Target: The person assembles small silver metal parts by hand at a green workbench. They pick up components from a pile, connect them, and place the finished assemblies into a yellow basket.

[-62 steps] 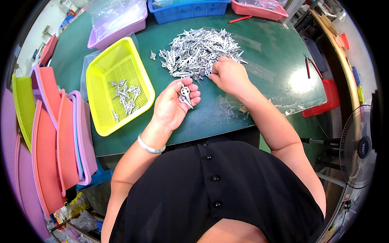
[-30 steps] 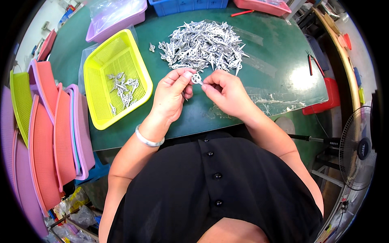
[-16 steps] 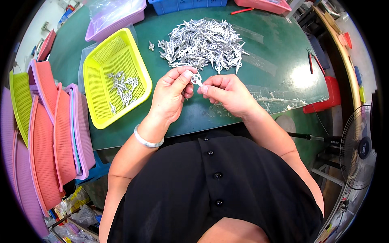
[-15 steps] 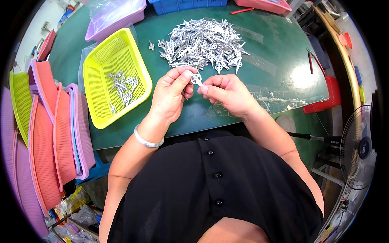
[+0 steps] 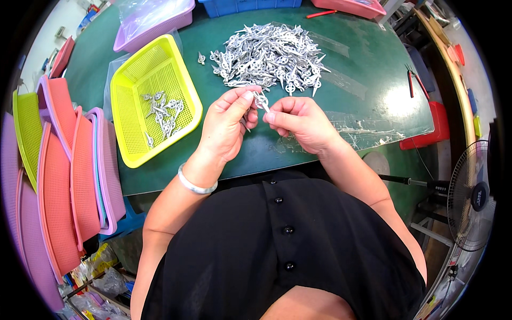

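Between my two hands, just in front of the pile, is a small silver metal part (image 5: 261, 100) with a ring-like opening and a narrow end. My left hand (image 5: 226, 120) pinches its ringed end between thumb and forefinger. Another thin metal piece shows below the left fingers, mostly hidden by them. The fingertips of my right hand (image 5: 300, 122) are closed on the narrow end. Beyond the hands lies a heap of similar silver metal parts (image 5: 272, 56). To the left, a yellow-green plastic basket (image 5: 124, 114) holds several such parts (image 5: 164, 114).
A single metal part (image 5: 201, 58) lies between basket and heap. Purple (image 5: 154, 32), blue (image 5: 248, 6) and pink trays (image 5: 354, 7) line the far side of the green table (image 5: 384, 120). Stacked baskets (image 5: 58, 197) stand at left. Red-handled pliers (image 5: 410, 84) lie at right, near a fan (image 5: 469, 194).
The metal part has turned slightly between my fingers. A second thin piece now shows beneath my left fingers. Both hands stay in nearly the same place.
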A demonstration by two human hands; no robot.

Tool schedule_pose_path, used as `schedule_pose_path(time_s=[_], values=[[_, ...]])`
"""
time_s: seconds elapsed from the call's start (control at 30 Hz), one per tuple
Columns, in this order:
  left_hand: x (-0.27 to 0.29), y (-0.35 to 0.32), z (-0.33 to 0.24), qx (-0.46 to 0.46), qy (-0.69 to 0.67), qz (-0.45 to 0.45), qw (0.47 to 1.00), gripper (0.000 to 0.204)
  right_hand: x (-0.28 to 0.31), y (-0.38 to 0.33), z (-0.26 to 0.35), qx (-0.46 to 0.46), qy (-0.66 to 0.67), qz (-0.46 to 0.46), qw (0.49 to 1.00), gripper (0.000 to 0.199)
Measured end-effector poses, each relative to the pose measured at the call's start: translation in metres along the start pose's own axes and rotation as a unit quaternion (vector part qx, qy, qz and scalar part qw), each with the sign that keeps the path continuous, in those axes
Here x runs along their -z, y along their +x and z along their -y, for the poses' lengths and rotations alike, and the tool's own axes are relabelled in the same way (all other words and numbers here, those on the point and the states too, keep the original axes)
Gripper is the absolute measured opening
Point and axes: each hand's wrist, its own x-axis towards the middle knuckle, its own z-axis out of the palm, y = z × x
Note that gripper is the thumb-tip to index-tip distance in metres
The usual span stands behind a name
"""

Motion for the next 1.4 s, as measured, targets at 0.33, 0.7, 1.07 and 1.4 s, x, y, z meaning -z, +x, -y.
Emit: schedule_pose_path(time_s=[0.33,0.7,1.07,1.4], values=[[0.007,0.000,0.005,0.019,-0.027,0.040,0.999,0.023,-0.008,0.003,-0.004,0.045,-0.007,-0.017,0.999,0.012],[0.013,-0.002,0.007,0.072,-0.068,-0.046,0.994,0.020,0.022,0.033,-0.008,0.200,-0.583,-0.125,0.778,0.014],[0.022,0.000,0.010,0.080,-0.027,-0.045,0.995,0.017,0.028,0.065,-0.001,0.283,-0.650,-0.147,0.689,0.012],[0.007,0.006,0.004,0.030,0.043,-0.051,0.997,0.021,0.021,0.046,0.015,0.057,-0.225,0.030,0.972,0.005]])
